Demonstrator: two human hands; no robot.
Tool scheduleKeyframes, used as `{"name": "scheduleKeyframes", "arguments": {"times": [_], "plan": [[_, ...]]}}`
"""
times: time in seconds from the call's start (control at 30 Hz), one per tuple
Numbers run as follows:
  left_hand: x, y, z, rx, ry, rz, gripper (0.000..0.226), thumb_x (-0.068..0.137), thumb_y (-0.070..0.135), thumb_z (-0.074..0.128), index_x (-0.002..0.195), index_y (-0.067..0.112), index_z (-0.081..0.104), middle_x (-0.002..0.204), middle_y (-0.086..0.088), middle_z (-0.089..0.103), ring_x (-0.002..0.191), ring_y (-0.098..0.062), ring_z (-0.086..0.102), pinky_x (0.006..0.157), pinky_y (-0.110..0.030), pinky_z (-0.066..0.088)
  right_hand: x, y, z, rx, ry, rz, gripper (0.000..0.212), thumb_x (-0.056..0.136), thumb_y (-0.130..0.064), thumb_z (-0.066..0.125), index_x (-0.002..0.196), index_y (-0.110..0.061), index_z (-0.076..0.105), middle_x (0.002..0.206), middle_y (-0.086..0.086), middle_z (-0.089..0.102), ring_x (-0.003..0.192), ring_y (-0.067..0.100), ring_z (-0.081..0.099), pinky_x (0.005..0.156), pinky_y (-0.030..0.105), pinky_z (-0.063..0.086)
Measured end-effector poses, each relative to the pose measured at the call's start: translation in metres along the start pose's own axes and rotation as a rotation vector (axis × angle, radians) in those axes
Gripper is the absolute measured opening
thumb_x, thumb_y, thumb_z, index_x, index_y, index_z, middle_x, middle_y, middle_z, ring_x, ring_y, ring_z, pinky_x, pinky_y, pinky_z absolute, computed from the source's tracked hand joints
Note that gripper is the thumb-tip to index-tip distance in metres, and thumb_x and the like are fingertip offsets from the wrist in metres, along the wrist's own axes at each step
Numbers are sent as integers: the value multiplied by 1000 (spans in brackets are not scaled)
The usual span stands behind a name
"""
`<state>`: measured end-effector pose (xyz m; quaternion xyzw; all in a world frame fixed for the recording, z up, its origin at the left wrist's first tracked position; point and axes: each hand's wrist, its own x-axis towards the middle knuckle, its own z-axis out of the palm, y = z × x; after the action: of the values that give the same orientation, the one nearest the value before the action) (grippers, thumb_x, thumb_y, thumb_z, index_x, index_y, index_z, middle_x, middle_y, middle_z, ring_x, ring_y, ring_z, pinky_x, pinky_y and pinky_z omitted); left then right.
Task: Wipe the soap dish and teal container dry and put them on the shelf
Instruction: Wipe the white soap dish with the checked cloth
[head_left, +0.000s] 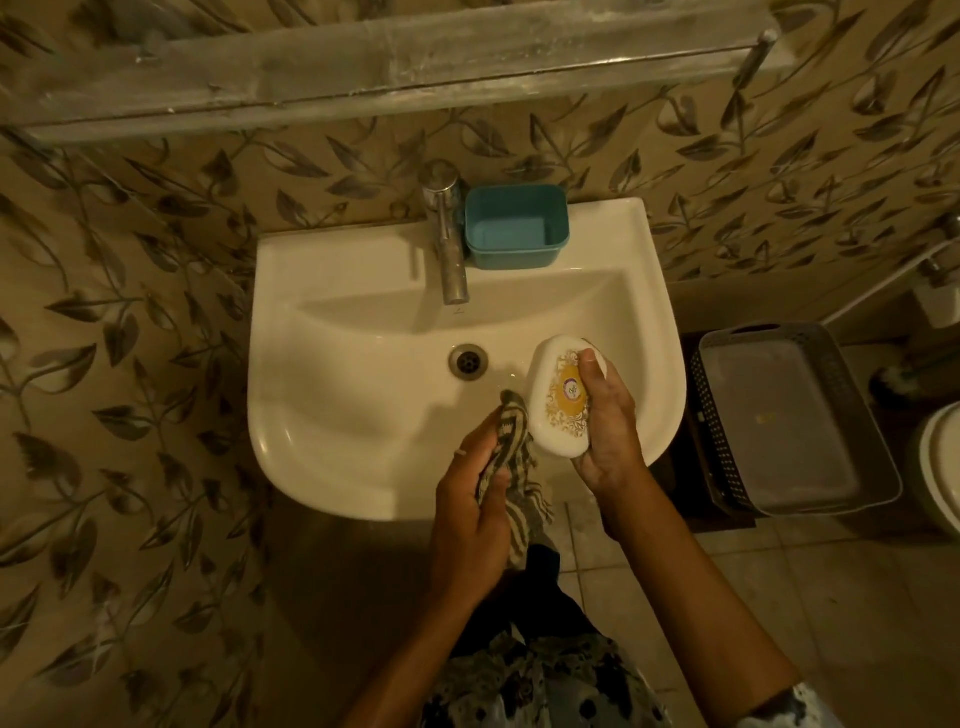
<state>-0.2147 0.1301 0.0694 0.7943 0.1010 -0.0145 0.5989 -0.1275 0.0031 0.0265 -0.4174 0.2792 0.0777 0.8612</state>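
The right hand (608, 421) grasps the white soap dish (558, 397) over the front right part of the sink (332, 395), with the thumb on its decorated lid. The left hand (470, 514) is closed around a striped cloth (514, 457), and the upper end of the cloth touches the left edge of the soap dish. The teal container (511, 227) stands open on the back rim of the sink, just beside the tap (448, 244), on its right. The shelf (363, 67) runs along the wall above the sink. A grey basket (795, 421) stands on the floor, right of the sink
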Motion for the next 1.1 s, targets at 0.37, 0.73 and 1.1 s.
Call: {"name": "scheduleKeyframes", "arguments": {"times": [0.37, 0.73, 1.1], "plan": [[55, 29, -12, -85, 28, -50, 49, 86, 21, 40, 134, 23, 49, 132, -3, 54, 119, -9, 52, 101, -31, 46, -33, 5, 21, -339, -164, -125, 41, 78, -30, 74, 118, -27, 65, 110, 11, 70, 99, 28, 68, 80, 38, 58], [32, 27, -1, -60, 93, -32, 44, 93, 16, 39, 135, 30, 43, 134, 2, 47, 121, 2, 46, 102, -21, 43, -37, -1, 22, -252, -146, -76, 53, 72, -35, 74, 122, -22, 62, 107, 9, 72, 97, 26, 70, 75, 37, 57], [0, 21, 15, -86, 51, 38, 47, 93, 22, 36, 138, 37, 29, 147, 5, 31, 129, 14, 30, 104, -7, 29, -30, -12, 35, -130, 169, -239, 30, 87, -19, 68, 117, -19, 64, 107, 7, 70, 93, 19, 69, 71, 28, 57]]}}
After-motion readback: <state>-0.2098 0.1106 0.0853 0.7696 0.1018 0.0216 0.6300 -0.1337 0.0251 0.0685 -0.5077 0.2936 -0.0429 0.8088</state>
